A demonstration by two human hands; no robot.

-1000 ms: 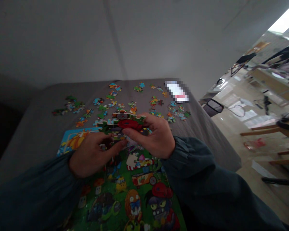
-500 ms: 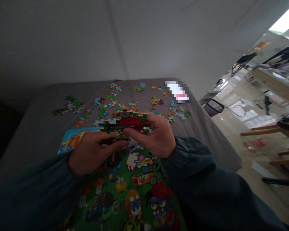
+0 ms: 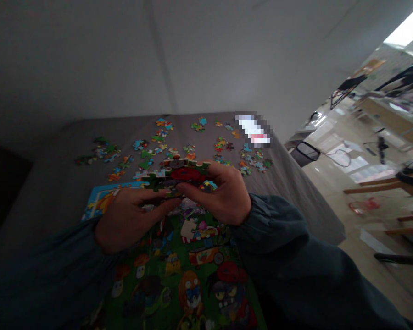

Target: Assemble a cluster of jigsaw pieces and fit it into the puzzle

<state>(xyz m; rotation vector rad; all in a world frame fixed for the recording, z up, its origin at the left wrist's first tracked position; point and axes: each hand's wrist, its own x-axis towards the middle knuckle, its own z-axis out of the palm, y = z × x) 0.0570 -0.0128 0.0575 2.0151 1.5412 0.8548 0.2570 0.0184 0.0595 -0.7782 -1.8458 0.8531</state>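
Observation:
Both hands hold one joined cluster of puzzle pieces [image 3: 174,175], green with a red patch, lifted a little above the table. My left hand [image 3: 129,217] pinches its near left edge with thumb and fingers. My right hand [image 3: 223,192] grips its right side, thumb underneath and fingers over the top. Below the hands lies a partly assembled cartoon puzzle [image 3: 192,270] with green ground and plant and zombie figures. Dark sleeves cover both forearms.
Several loose puzzle pieces [image 3: 151,146] lie scattered over the far half of the grey table [image 3: 55,183]. A blurred white item [image 3: 253,130] sits at the far right corner. The table's right edge drops to a lit floor with chairs and wooden furniture.
The held cluster and both hands have shifted very slightly; my left hand's fingers have slid a little along its edge. Nothing on the table moved.

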